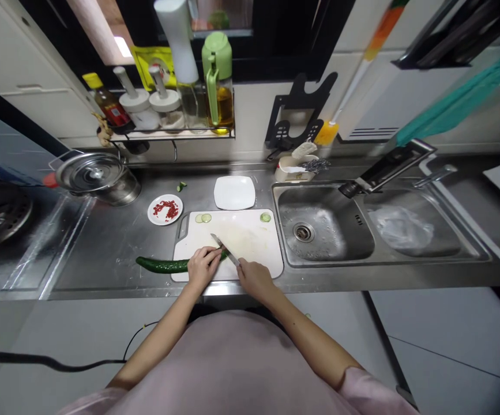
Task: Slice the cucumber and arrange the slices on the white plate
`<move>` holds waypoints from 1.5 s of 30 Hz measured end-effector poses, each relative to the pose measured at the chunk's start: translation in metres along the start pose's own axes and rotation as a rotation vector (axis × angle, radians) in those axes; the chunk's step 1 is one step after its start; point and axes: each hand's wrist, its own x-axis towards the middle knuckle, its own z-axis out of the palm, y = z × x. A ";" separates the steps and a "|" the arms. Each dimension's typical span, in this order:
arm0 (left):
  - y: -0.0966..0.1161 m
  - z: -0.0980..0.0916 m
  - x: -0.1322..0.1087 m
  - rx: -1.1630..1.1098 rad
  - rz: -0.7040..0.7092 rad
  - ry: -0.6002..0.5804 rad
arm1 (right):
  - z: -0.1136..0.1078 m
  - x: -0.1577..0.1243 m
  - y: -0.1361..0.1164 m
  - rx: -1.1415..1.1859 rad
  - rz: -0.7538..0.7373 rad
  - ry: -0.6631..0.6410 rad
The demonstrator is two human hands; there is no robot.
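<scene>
A long dark green cucumber (pixel 162 264) lies across the left edge of a white cutting board (pixel 250 239). My left hand (pixel 203 266) is curled over the cucumber's right end, holding it down. My right hand (pixel 254 278) grips a knife (pixel 222 246) whose blade angles up and left, its edge at the cucumber's end beside my left fingers. Three cucumber slices rest near the board's far edge, two at the left (pixel 203 218) and one at the right (pixel 266 217).
A small plate of chopped red chili (pixel 165 209) and an empty white square plate (pixel 234 192) sit behind the board. A lidded steel pot (pixel 96 176) stands left, a double sink (pixel 327 227) right. A rack of bottles (pixel 176 98) hangs on the back wall.
</scene>
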 end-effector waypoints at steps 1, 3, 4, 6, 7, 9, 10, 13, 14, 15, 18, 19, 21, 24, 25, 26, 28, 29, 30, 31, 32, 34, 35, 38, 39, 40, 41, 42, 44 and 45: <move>0.000 0.000 0.000 0.004 0.002 -0.002 | 0.000 0.000 -0.001 0.001 0.006 -0.005; 0.001 0.000 0.001 0.007 0.005 -0.007 | 0.000 -0.001 -0.002 0.005 0.016 -0.016; 0.001 0.000 0.001 0.009 0.007 -0.007 | 0.000 -0.002 -0.002 0.008 0.020 -0.021; 0.003 -0.001 0.002 0.016 0.013 -0.010 | 0.000 -0.002 -0.004 0.016 0.025 -0.031; 0.003 -0.001 0.002 0.020 0.015 -0.010 | 0.000 -0.002 -0.004 0.020 0.026 -0.035; 0.004 -0.001 0.002 0.028 0.015 -0.013 | 0.001 -0.002 -0.005 0.027 0.033 -0.038; 0.005 -0.001 0.002 0.031 0.014 -0.015 | 0.001 -0.002 -0.005 0.030 0.037 -0.041; 0.005 -0.001 0.002 0.034 0.008 -0.026 | 0.001 -0.002 -0.006 0.032 0.052 -0.051; 0.005 -0.001 0.003 0.034 0.006 -0.031 | 0.001 -0.002 -0.006 0.031 0.055 -0.052; 0.005 -0.001 0.003 0.035 0.004 -0.035 | 0.001 -0.002 -0.006 0.030 0.056 -0.052; 0.004 0.000 0.002 0.040 0.002 -0.045 | 0.002 -0.001 -0.006 0.029 0.054 -0.052; 0.004 0.000 0.002 0.043 0.003 -0.047 | 0.003 -0.001 -0.006 0.029 0.052 -0.058; 0.004 0.001 0.002 0.049 0.006 -0.051 | 0.003 0.000 -0.007 0.029 0.044 -0.062; 0.004 0.001 0.001 0.059 0.014 -0.056 | 0.003 0.000 -0.007 0.030 0.031 -0.061; 0.004 0.001 0.001 0.065 0.018 -0.055 | 0.003 0.000 -0.007 0.029 0.029 -0.066; 0.005 0.001 0.001 0.071 0.022 -0.054 | 0.003 -0.001 -0.007 0.027 0.028 -0.075; 0.005 0.001 0.001 0.079 0.030 -0.050 | 0.003 -0.002 -0.006 0.022 0.030 -0.092; 0.005 0.001 0.001 0.081 0.032 -0.048 | 0.003 -0.003 -0.005 0.021 0.029 -0.095; 0.005 0.001 0.001 0.082 0.033 -0.047 | 0.003 -0.004 -0.004 0.021 0.028 -0.095; 0.005 0.001 0.001 0.081 0.033 -0.046 | 0.004 -0.004 -0.003 0.022 0.028 -0.095; 0.005 0.001 0.001 0.081 0.033 -0.045 | 0.005 -0.003 -0.002 0.024 0.027 -0.094; 0.005 0.002 0.000 0.081 0.032 -0.045 | 0.005 -0.001 -0.001 0.027 0.025 -0.090; 0.004 0.002 0.000 0.083 0.032 -0.047 | 0.005 0.000 -0.002 0.030 0.023 -0.087; 0.004 0.003 -0.001 0.092 0.040 -0.047 | 0.005 0.004 -0.005 0.036 0.014 -0.071; 0.003 0.003 -0.001 0.095 0.043 -0.046 | 0.004 0.004 -0.006 0.035 0.014 -0.070; 0.003 0.003 0.000 0.097 0.045 -0.045 | 0.004 0.004 -0.006 0.033 0.017 -0.073; 0.003 0.003 0.000 0.098 0.045 -0.044 | 0.004 0.003 -0.006 0.031 0.021 -0.079; 0.003 0.003 0.000 0.099 0.045 -0.043 | 0.005 0.002 -0.006 0.029 0.026 -0.084; 0.003 0.003 0.000 0.098 0.044 -0.045 | 0.007 0.000 -0.005 0.028 0.033 -0.091; 0.003 0.003 0.001 0.096 0.043 -0.045 | 0.008 0.000 -0.004 0.027 0.034 -0.088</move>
